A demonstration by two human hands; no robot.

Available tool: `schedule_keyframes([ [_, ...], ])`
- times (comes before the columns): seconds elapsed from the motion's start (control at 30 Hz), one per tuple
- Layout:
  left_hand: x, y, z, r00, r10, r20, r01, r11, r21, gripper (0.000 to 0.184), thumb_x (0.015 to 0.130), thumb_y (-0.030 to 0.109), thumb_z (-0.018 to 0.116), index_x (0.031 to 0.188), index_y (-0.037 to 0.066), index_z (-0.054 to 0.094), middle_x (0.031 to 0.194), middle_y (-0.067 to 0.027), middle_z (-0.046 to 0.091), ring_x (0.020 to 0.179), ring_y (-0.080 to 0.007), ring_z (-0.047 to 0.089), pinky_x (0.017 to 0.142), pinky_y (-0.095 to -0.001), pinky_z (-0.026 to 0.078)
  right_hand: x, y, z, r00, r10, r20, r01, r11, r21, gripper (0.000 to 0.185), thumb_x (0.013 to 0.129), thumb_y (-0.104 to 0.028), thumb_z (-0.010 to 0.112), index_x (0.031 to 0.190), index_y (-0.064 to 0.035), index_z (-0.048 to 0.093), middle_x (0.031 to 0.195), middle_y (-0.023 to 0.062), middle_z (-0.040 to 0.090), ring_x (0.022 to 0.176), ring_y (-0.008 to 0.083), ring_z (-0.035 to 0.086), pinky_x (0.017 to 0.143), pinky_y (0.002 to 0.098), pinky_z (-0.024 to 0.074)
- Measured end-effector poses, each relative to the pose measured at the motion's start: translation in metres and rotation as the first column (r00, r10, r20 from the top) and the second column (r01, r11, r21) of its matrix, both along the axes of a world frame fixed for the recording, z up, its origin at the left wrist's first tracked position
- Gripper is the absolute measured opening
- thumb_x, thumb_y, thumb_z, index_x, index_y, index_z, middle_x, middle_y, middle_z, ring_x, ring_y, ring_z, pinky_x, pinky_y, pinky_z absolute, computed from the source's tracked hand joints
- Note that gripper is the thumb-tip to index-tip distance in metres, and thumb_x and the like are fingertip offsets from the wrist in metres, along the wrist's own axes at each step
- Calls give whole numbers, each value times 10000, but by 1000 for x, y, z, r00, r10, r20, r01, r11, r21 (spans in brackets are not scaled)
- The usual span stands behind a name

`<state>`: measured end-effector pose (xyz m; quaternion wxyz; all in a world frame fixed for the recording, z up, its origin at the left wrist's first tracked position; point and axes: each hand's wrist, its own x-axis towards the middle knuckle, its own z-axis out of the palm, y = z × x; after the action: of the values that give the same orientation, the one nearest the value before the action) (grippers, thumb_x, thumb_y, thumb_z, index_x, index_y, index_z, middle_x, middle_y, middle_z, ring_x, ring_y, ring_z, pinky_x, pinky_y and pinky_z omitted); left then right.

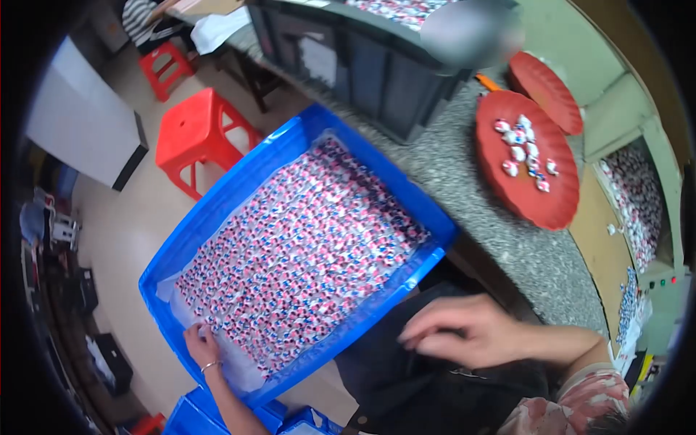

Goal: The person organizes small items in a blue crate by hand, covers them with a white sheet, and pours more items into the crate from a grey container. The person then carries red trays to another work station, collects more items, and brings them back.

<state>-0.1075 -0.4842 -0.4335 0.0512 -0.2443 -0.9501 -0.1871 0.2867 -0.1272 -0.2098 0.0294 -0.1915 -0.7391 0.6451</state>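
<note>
Seen from the head camera, where a blue tray lies at a slant in front of the person, rows of small red, white and blue pieces cover most of the white sheet lining its bottom. The left hand, with a bracelet at its wrist, reaches into the tray's near left corner, its fingers bent at the edge of the rows; whether they grip a piece or only touch one I cannot tell. The right hand is outside the tray, near its right side and above the dark clothing on the person's lap; its fingers are loosely curled and blurred, and I cannot tell whether anything is between them. A patterned sleeve covers part of that arm. Beyond the tray runs a speckled grey counter, bearing a dark bin with more such pieces in it and a red dish with a few pieces. Another red dish is just behind that one. On the floor to the left are two red stools, and a person in a striped shirt is beside the farther one.
</note>
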Motion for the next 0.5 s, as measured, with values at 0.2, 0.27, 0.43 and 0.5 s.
schedule_keyframes([
  [0.2, 78, 59, 83, 989, -63, 137, 18, 952, 305, 112, 830, 78, 633, 917, 13, 608, 915, -79, 559, 753, -169, 578, 607, -257, 459, 87, 162, 30, 867, -495, -66, 310, 429, 848, 619, 780, -363, 682, 1259, -38, 464, 1180, 156, 555, 1137, 286, 535, 950, 385, 413],
  [0.27, 104, 71, 103, 978, -121, 167, 52, 929, 365, 94, 826, 55, 624, 907, 11, 605, 904, -75, 562, 754, -158, 575, 617, -252, 456, 102, 226, 6, 884, -465, 42, 183, 428, 885, 855, 716, -462, 721, 1386, -90, 342, 1434, 178, 325, 1294, 337, 372, 1051, 448, 324],
  [0.43, 169, 90, 162, 964, -221, 147, 163, 931, 326, 58, 810, 12, 620, 865, 0, 609, 853, -83, 577, 753, -162, 579, 651, -258, 469, 75, 218, 9, 924, -301, 236, -66, 482, 874, 761, 742, -535, 670, 1351, -140, 441, 1423, 172, 340, 1277, 355, 371, 1054, 432, 320],
  [0.5, 187, 79, 170, 960, -243, 142, 176, 913, 368, 63, 807, 17, 628, 867, -1, 619, 845, -99, 590, 741, -178, 594, 652, -272, 479, 78, 191, 6, 957, -224, 184, -88, 379, 921, 423, 871, -353, 573, 1217, -112, 563, 1259, 181, 455, 1167, 371, 439, 983, 440, 371],
])
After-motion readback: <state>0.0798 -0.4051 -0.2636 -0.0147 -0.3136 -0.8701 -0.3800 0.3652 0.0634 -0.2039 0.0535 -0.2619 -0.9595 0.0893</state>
